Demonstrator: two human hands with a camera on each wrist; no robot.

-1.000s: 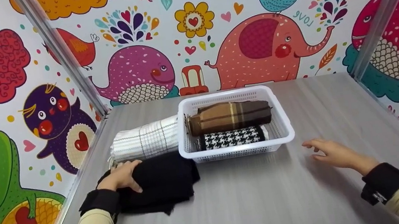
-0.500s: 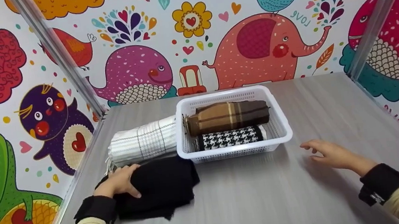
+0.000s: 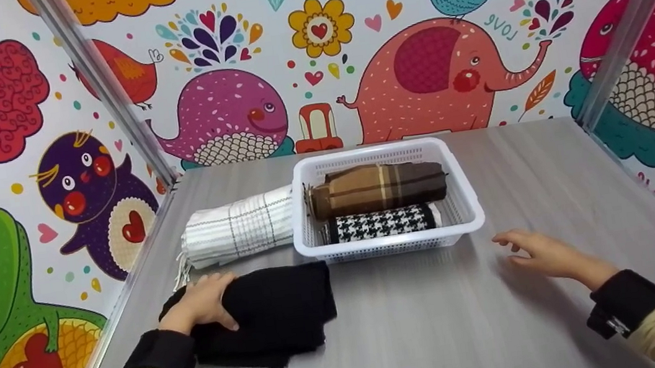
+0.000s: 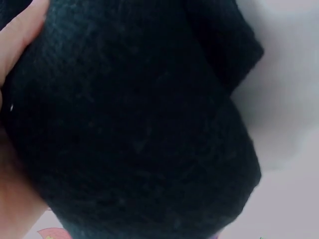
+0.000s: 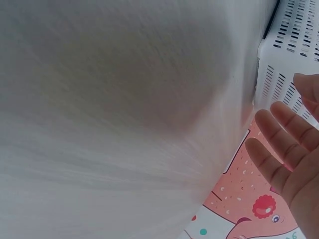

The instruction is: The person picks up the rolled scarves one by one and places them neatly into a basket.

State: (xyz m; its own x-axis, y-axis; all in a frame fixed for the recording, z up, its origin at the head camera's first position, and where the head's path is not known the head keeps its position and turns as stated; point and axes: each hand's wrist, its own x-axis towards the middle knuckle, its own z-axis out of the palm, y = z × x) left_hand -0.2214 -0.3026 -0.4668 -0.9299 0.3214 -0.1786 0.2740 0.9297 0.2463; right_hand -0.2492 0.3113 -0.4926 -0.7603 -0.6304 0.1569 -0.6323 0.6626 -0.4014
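A folded black scarf with a slightly frayed edge lies on the table, in front of the rolled white scarf. My left hand grips its left end, thumb towards me; in the left wrist view the dark scarf fills most of the picture beside the fingers. My right hand hovers over the table at the right, fingers loosely bent and holding nothing. In the right wrist view, the spread fingers of my right hand appear near the white basket.
A white plastic basket stands mid-table, holding a rolled brown plaid scarf and a rolled black-and-white houndstooth scarf. Left of it lies a rolled white striped scarf with fringe. Cartoon-printed walls enclose the grey table.
The black scarf has slid slightly towards me with my left hand, opening a gap to the white scarf and basket. My right hand stays about where it was.
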